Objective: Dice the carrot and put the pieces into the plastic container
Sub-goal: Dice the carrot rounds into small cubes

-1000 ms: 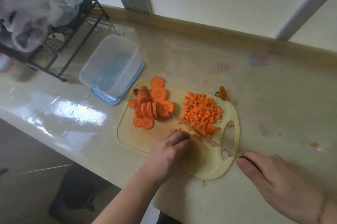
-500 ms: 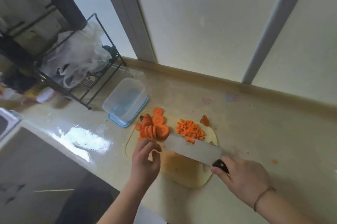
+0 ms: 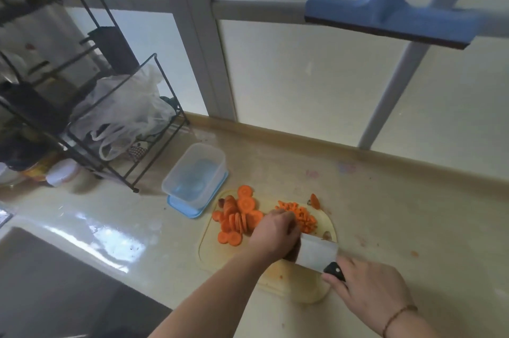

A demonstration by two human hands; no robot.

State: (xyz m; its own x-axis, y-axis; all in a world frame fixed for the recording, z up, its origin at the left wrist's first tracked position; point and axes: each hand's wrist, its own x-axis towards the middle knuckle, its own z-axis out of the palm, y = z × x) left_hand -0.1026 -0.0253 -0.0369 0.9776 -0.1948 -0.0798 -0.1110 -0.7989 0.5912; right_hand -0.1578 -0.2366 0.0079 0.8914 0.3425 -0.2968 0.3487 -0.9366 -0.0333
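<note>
A pale yellow cutting board (image 3: 209,252) lies on the counter. Round carrot slices (image 3: 237,220) are stacked on its left part, and a pile of diced carrot (image 3: 305,218) sits at its far right. My left hand (image 3: 275,233) reaches over the board, its fingers bent down against the near edge of the diced pile. My right hand (image 3: 369,291) grips the black handle of a cleaver (image 3: 316,253). Its wide blade lies low on the board, with the front end under my left hand. The clear plastic container (image 3: 205,146) stands empty on its blue lid, just left of the board.
A black wire rack (image 3: 110,122) holding a plastic bag (image 3: 124,114) stands at the back left, with jars (image 3: 60,175) beside it. A blue squeegee (image 3: 385,18) hangs overhead on the window. A carrot end (image 3: 314,200) lies by the board's far corner. The counter edge runs along the lower left.
The camera tilted up. My left hand moved right, from the slices to the diced pile and over the blade. The cleaver turned from edge-down to lying low on the board.
</note>
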